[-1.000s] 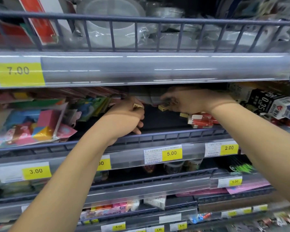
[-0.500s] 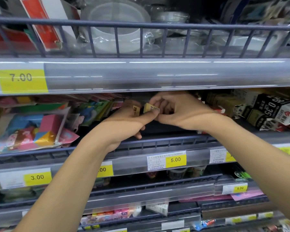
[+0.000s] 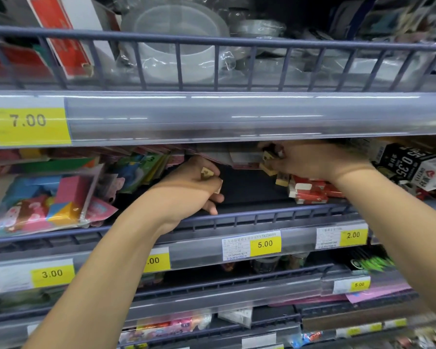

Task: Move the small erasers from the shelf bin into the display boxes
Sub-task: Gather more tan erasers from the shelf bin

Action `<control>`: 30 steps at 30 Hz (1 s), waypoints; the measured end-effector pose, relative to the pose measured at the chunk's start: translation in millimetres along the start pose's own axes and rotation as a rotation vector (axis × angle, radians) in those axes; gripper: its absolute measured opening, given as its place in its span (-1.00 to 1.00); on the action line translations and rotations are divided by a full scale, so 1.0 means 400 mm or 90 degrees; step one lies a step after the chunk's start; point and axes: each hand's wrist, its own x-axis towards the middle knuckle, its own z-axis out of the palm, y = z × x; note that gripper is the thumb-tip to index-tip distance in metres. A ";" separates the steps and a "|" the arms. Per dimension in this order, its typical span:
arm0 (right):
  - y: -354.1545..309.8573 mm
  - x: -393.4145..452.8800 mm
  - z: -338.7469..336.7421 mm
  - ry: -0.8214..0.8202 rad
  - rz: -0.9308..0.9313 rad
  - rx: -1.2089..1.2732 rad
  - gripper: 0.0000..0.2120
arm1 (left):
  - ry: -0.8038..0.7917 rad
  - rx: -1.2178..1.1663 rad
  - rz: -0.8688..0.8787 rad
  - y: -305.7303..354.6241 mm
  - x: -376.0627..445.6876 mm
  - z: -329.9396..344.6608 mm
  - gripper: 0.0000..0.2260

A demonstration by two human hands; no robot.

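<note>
While curled, left hand (image 3: 186,190) grips small erasers (image 3: 207,173), right hand (image 3: 310,159) seemingly pinching another eraser (image 3: 267,156), partly hidden.

Yellow 7.00 price tag (image 3: 29,124) at upper left, colorful paper packs (image 3: 43,197) below it, clear plastic tubs (image 3: 174,46) up top, black 0.35 boxes (image 3: 410,163) far right.

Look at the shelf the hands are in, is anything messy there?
Yes. A few small erasers lie loose on the dark shelf under the right hand, tipped at odd angles beside the red boxes, not lined up. The left hand grips another eraser.
</note>
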 end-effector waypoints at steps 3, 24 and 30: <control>0.043 0.040 0.007 -0.088 0.039 -0.053 -0.46 | -0.024 0.023 0.013 0.001 0.004 0.001 -0.89; -0.022 0.002 -0.003 -0.053 -0.051 0.255 -0.77 | 0.014 0.025 0.033 -0.002 0.009 -0.004 -0.96; -0.145 -0.050 -0.011 -0.115 -0.151 0.419 -0.82 | -0.023 0.066 0.029 0.006 0.003 -0.009 -0.63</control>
